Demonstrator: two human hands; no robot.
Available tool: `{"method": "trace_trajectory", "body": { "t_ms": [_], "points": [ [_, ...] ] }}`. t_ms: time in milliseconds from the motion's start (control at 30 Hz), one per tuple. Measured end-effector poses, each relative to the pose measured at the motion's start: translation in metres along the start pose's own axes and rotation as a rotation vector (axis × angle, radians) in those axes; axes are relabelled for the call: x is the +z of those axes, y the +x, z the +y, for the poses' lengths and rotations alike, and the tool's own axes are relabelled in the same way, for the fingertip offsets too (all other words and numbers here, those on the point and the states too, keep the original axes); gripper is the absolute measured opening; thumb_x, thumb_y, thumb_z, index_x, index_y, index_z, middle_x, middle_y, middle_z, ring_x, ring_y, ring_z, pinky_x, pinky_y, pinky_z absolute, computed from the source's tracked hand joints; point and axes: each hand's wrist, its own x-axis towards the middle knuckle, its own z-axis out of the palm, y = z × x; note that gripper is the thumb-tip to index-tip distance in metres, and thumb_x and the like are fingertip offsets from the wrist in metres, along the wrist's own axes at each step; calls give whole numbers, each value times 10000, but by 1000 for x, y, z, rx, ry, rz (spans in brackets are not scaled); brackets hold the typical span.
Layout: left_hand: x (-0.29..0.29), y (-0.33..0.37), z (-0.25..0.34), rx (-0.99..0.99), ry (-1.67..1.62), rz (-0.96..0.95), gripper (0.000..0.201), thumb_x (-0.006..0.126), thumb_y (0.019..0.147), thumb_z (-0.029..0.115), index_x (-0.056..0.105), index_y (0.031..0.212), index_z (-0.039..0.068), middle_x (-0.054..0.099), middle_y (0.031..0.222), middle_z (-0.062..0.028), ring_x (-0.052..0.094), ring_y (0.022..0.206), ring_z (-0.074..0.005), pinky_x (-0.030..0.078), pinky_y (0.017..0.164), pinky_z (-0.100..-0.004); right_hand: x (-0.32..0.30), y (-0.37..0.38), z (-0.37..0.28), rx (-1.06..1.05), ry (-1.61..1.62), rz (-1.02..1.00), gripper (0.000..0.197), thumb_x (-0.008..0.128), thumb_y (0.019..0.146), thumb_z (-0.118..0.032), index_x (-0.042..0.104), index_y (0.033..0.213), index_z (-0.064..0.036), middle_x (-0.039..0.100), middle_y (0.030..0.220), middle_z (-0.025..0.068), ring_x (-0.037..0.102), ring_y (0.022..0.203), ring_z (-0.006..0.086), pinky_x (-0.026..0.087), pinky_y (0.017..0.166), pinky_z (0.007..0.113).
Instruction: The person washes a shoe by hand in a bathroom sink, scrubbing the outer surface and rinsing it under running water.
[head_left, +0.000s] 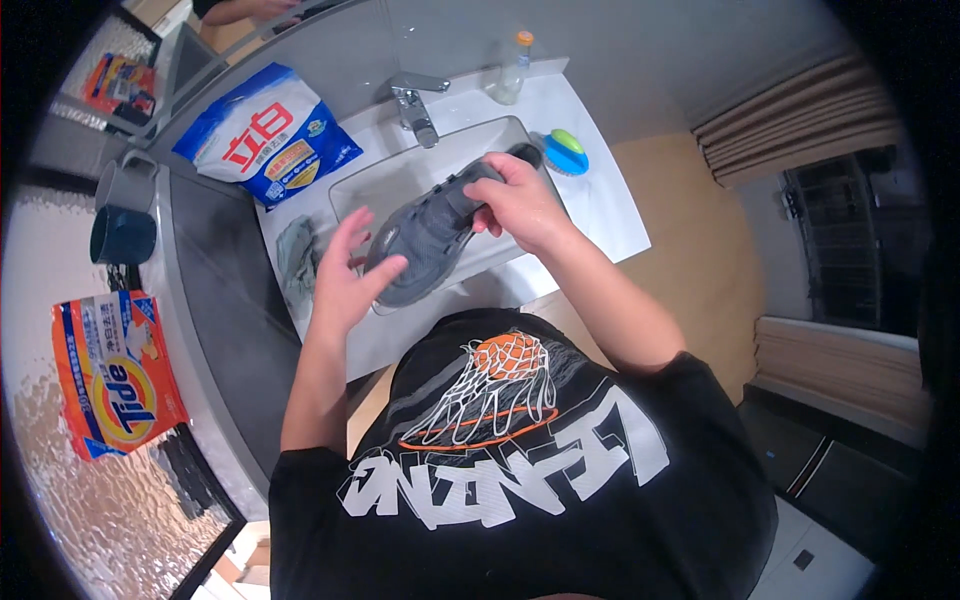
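A dark grey sneaker (425, 240) is held above the white sink basin (352, 187), its toe pointing to the lower left. My right hand (515, 205) grips it by the tongue and ankle opening, thumb on top. By the toe is my left hand (350, 275), with its fingers spread; the thumb overlaps the toe's edge, and whether it presses there I cannot tell. Behind the sneaker, a chrome faucet (413, 105) stands at the basin's far edge. No running water shows from it.
On the counter are a blue-and-white detergent bag (275, 135), a grey-green cloth (296, 252), a clear bottle (512, 80) with an orange cap and a blue-and-green scrub brush (566, 152). To the left are an orange detergent bag (118, 375) and a dark teal cup (123, 236).
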Motion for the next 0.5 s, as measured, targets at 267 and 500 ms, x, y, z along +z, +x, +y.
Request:
{"method": "trace_trajectory", "body": {
  "t_ms": [267, 500],
  "points": [
    [4, -5, 41, 245, 441, 31, 907, 887, 626, 271, 466, 1383, 4, 466, 1433, -202, 489, 1297, -351, 411, 1062, -390, -1, -15, -12, -35, 286, -1, 103, 614, 870, -51, 534, 932, -67, 603, 751, 43, 554, 512, 121, 402, 435, 247],
    [1, 3, 40, 417, 424, 74, 840, 889, 630, 260, 527, 1346, 12, 515, 1405, -182, 518, 1279, -327, 414, 1063, -376, -4, -17, -26, -95, 351, -61, 106, 617, 866, -45, 537, 933, -62, 606, 751, 52, 552, 510, 136, 386, 433, 260]
  ]
}}
